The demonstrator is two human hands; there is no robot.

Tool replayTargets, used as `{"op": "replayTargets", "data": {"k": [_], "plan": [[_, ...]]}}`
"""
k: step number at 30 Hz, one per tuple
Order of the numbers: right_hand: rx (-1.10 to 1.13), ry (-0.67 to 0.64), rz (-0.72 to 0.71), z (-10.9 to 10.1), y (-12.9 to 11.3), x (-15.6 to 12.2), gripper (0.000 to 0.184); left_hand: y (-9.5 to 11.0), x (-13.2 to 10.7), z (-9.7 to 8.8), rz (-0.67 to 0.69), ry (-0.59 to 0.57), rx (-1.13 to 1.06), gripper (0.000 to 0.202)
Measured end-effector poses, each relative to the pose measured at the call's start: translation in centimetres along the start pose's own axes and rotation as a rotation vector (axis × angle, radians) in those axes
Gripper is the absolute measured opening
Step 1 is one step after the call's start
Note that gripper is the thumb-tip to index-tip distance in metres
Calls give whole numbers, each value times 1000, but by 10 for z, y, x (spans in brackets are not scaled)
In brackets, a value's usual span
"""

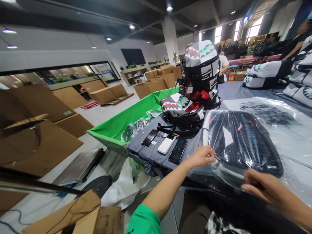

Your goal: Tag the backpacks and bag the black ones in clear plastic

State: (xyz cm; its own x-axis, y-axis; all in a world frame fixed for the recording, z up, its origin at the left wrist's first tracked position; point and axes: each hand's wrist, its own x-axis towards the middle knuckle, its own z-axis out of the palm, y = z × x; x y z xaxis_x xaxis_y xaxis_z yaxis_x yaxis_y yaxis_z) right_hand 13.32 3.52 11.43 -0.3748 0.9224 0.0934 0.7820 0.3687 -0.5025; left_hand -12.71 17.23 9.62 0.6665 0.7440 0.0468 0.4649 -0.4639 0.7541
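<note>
A black backpack (246, 146) lies flat on the table, back panel up, inside a clear plastic bag (224, 170). My left hand (203, 156) is closed in a pinch on the near left edge of that bag. At the bag's near right edge is my right hand (263, 185), its fingers bent and smeared by motion; whether they grip the plastic cannot be made out. Left of the bag rest a black phone (178, 151), a white power bank (167, 144) and a dark device with a cable (149, 138).
Grey and white backpacks with shark-teeth prints (201, 55) are stacked behind, one more (180, 105) lower. A green-lined bin (104, 126) adjoins the table's left side. More plastic bags (294, 113) lie at right. Cardboard boxes (36, 139) stand on the floor. Other people are farther back.
</note>
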Motion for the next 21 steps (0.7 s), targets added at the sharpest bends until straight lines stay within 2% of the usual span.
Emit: {"op": "replayTargets", "data": {"k": [3,6,8,11,13,16,19,21], "plan": [[-133,-169,-72,-4,-6,70,34,-1,0,0,9,-5,-6,19],[-261,-266,9,-14,3,111,32,-3,1,1,5,-3,-13,17],[-285,-269,83,-22,14,117,38,-4,2,2,3,-3,-20,18],[-308,-92,149,-33,20,103,37,-4,3,2,5,-10,-35,20],[-263,-5,118,-30,13,90,33,-4,3,1,5,-17,-46,20],[-201,-95,59,-9,-8,82,28,-4,2,1,-9,-20,-63,20],[-287,-187,139,20,-26,95,23,-4,1,3,-41,-21,-75,17],[-321,-210,195,31,-33,109,26,-3,1,4,-69,-19,-83,15]]}}
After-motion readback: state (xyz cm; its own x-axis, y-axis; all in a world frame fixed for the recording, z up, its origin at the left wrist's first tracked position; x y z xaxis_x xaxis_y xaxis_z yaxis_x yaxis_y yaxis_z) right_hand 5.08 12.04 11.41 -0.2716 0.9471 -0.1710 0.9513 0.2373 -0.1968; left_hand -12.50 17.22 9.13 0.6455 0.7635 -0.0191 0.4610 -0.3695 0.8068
